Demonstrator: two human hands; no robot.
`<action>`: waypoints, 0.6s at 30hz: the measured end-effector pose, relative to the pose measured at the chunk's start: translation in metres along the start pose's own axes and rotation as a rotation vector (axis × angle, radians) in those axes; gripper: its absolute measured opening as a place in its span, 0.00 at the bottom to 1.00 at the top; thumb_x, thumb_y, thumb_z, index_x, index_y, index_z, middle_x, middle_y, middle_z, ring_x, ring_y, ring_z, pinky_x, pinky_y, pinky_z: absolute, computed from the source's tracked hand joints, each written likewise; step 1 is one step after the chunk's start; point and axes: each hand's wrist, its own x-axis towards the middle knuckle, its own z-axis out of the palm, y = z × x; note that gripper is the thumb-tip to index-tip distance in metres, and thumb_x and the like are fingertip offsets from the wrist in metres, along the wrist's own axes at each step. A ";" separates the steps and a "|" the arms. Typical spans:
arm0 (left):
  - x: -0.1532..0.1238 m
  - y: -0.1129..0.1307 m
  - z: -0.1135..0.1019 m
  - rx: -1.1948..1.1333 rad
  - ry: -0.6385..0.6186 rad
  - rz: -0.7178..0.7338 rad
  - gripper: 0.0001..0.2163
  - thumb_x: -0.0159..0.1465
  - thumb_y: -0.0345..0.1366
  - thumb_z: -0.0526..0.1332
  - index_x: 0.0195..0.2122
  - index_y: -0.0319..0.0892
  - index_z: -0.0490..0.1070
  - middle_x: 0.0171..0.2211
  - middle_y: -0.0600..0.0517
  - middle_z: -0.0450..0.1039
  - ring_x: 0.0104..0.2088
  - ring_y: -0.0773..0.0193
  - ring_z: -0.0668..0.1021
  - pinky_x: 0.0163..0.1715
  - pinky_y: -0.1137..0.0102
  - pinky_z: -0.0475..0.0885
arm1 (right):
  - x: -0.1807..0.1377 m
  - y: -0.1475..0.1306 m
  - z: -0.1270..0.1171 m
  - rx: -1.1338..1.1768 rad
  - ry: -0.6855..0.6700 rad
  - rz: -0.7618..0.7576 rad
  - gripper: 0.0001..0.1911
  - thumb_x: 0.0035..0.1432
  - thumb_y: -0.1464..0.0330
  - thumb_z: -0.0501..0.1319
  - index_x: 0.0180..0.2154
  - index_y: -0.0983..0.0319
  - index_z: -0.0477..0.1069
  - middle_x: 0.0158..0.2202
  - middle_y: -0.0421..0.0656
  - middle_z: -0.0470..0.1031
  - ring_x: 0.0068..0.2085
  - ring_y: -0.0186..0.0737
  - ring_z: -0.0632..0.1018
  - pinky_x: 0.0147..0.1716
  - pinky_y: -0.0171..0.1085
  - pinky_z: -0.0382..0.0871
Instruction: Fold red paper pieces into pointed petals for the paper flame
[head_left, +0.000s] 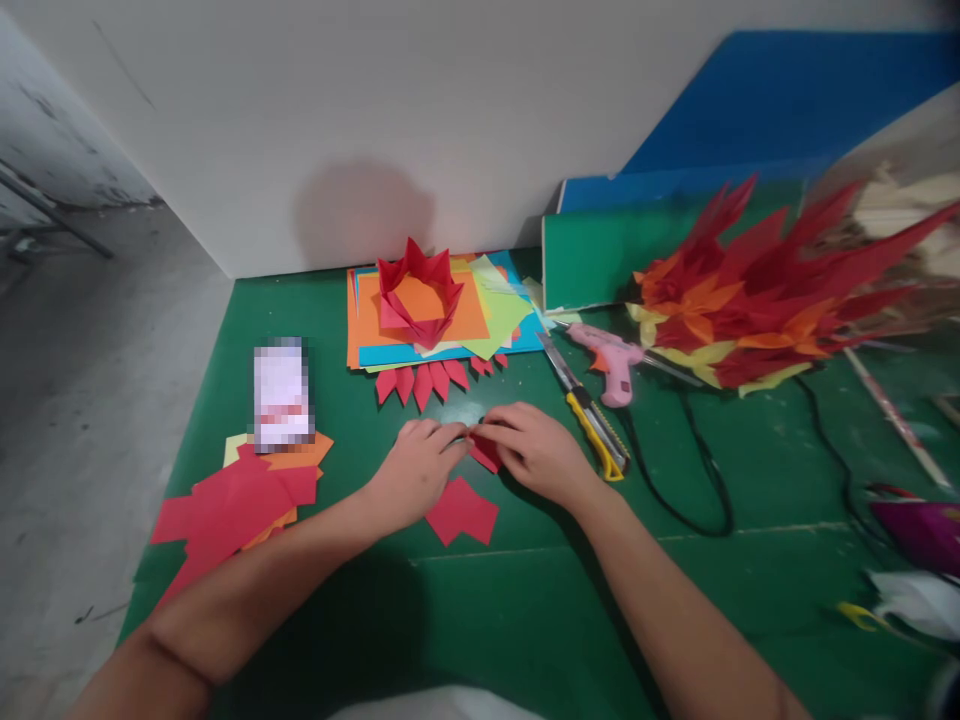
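Note:
My left hand (425,462) and my right hand (534,450) meet over the green table (337,620), fingertips pinched on a small piece of red paper (486,454). Most of that piece is covered by my fingers. Just below them, a flat red paper cutout (463,512) with angled corners lies on the table. Beyond my hands is a row of folded red paper petals (422,385). A ring of folded red paper (420,325) stands behind it on a stack of coloured sheets (469,315).
To the right lie a yellow utility knife (596,430), a pink glue gun (611,360) with a black cord, and red-orange paper flowers (772,310). On the left, a phone (282,395) touches a pile of red and orange paper (240,495). A white panel (480,120) rises behind.

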 end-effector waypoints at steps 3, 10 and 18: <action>0.000 0.001 0.000 0.001 0.003 -0.003 0.16 0.65 0.27 0.50 0.54 0.41 0.65 0.53 0.49 0.66 0.43 0.59 0.67 0.42 0.62 0.62 | 0.000 0.002 0.000 -0.033 0.003 0.000 0.17 0.57 0.79 0.50 0.39 0.62 0.75 0.36 0.47 0.74 0.36 0.43 0.70 0.34 0.41 0.68; -0.002 0.000 0.004 -0.028 0.028 -0.003 0.16 0.65 0.26 0.50 0.54 0.41 0.65 0.54 0.49 0.66 0.45 0.59 0.67 0.43 0.62 0.61 | 0.001 -0.005 0.003 0.042 0.111 0.151 0.10 0.60 0.73 0.54 0.41 0.62 0.72 0.37 0.48 0.73 0.38 0.44 0.72 0.39 0.44 0.67; -0.001 0.001 0.007 -0.069 0.070 -0.007 0.16 0.65 0.26 0.50 0.53 0.40 0.66 0.52 0.48 0.68 0.46 0.59 0.67 0.44 0.62 0.61 | 0.006 -0.009 0.010 0.167 0.060 0.296 0.02 0.57 0.70 0.59 0.33 0.60 0.70 0.34 0.45 0.70 0.38 0.43 0.71 0.38 0.42 0.65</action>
